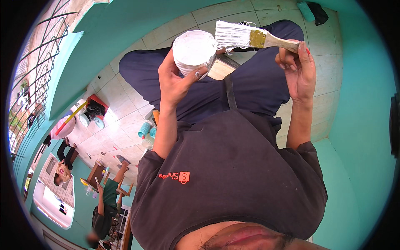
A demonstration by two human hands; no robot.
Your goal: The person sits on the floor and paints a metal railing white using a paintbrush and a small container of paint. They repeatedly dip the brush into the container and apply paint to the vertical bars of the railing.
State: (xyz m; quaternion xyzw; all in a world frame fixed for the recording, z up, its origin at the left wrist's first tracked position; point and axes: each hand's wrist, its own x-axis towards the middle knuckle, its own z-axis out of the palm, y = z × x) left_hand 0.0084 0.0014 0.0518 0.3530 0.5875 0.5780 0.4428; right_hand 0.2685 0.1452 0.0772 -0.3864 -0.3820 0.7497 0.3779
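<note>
My left hand (177,79) is wrapped round a white cylinder (194,48), its thumb pressed on the near side. The cylinder's round end and side look coated in white, and a white smear marks my thumb. In my right hand (300,68) is a paintbrush (266,40), gripped near the end of its wooden handle. White coats its splayed bristles, which point left at the cylinder's edge; whether they touch it I cannot tell. Below the brush, between my crossed legs, lies a pale wooden board (223,68), partly hidden.
Turquoise walls (366,96) flank the tiled floor (125,112). Left of me are blue-green cups (144,129) and a red dustpan-like item (98,102). A person (106,208) is near a wooden stool (96,175); another sits farther left (63,166). Dark and turquoise items (318,14) lie far right.
</note>
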